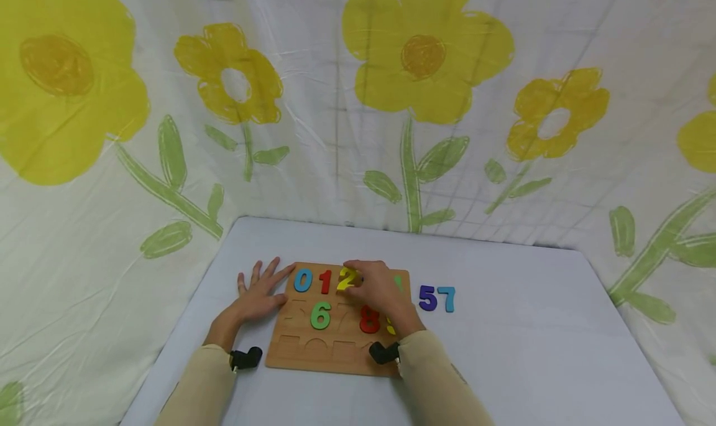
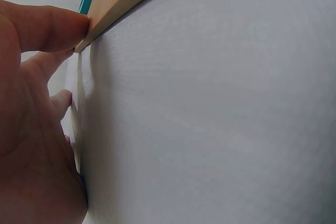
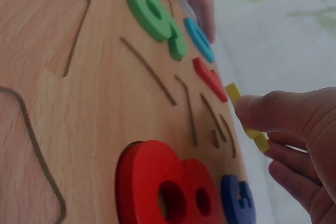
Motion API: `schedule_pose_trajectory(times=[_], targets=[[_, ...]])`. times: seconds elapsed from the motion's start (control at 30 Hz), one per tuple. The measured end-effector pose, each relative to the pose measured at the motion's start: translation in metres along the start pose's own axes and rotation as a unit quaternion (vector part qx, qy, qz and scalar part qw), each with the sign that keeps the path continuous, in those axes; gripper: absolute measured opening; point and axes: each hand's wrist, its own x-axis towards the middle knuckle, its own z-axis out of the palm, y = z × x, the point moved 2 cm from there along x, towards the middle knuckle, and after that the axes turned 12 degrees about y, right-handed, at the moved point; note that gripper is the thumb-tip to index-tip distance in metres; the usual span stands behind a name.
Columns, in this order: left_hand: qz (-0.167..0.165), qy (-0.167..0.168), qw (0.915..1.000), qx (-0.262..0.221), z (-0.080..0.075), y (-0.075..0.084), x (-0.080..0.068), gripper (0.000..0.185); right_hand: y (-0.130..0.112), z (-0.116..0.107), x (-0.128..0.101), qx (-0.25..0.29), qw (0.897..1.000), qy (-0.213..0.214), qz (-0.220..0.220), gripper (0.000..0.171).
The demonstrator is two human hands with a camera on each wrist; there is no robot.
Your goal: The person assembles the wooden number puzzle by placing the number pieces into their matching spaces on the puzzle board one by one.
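Between thumb and fingers, my right hand pinches a yellow number 2 over the top row of a wooden number board. The right wrist view shows the yellow piece raised off the board, near a red 1 and a blue 3. My left hand has its fingers spread, with thumb and index fingertip at the board's left edge. A light blue 0, a green 6 and a red 8 sit on the board. My right hand and wrist partly hide a green piece and a yellow piece.
To the right of the board, a purple 5 and a light blue 7 lie on the white table. Behind the table hangs a curtain with yellow flowers. Carved recesses show in the board's lower part.
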Motion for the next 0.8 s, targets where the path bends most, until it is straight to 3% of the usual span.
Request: schedule_pose_trajectory(times=[0.4,0.8], targets=[[0.004,0.013,0.9999,-0.01,0.0,0.0,-0.001,0.075,0.006,0.018,0.0,-0.016,1.0,-0.021,0.003,0.056],[-0.002,0.001,1.0,-0.002,-0.001,0.003,-0.002,0.075,0.006,0.018,0.001,-0.02,0.999,-0.026,-0.004,0.058]])
